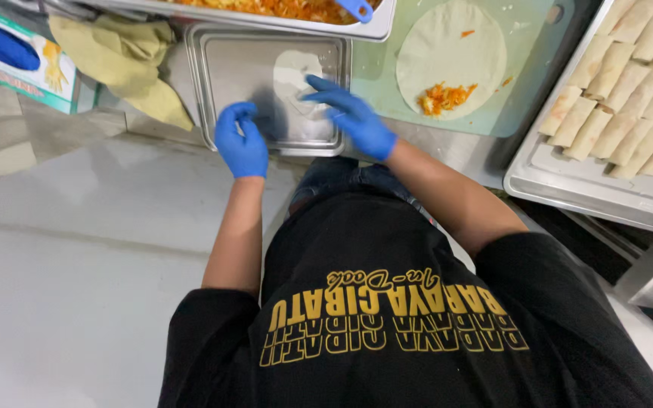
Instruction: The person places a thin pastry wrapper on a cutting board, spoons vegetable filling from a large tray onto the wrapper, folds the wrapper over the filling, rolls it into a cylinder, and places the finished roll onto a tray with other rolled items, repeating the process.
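Wrapper stack (296,75): thin pale sheets lying flat in the shallow steel tray (213,83), directly under and just beyond both hands.

Head view:
- Right hand (353,117), blue glove, fingers spread and stretched toward the stack; fingertips look to be on or just over its near edge. Motion blur, so contact vs hover can't be called.
- Left hand (241,140), blue glove, fingers curled, at the tray's near-left part, apart from the stack. Whether it pinches anything: cannot tell.
- Key relation: stack lies ahead of the hands, between them but closer to the right hand. Its outline is roughly round to squarish, no clear long axis.
- Right of the right hand: green cutting board (530,75) with one round wrapper (451,57) laid open and a small orange heap of filling (444,97) near its near edge.
- Further right: steel sheet tray (568,181) with rows of finished rolls (629,91), long axes running diagonally.
- Beyond the hands: pan of orange filling (281,9) with a blue scoop handle (357,9), cut off by the top edge.
- Left of the left hand: yellow cloth (126,57), then a glove box (9,57), partly cropped.

Hidden or unclear: number of sheets in the stack unreadable; stack's near edge masked by the right hand and its shadow; filling pan and sheet tray both run out of frame; person's torso blocks the counter's near edge.
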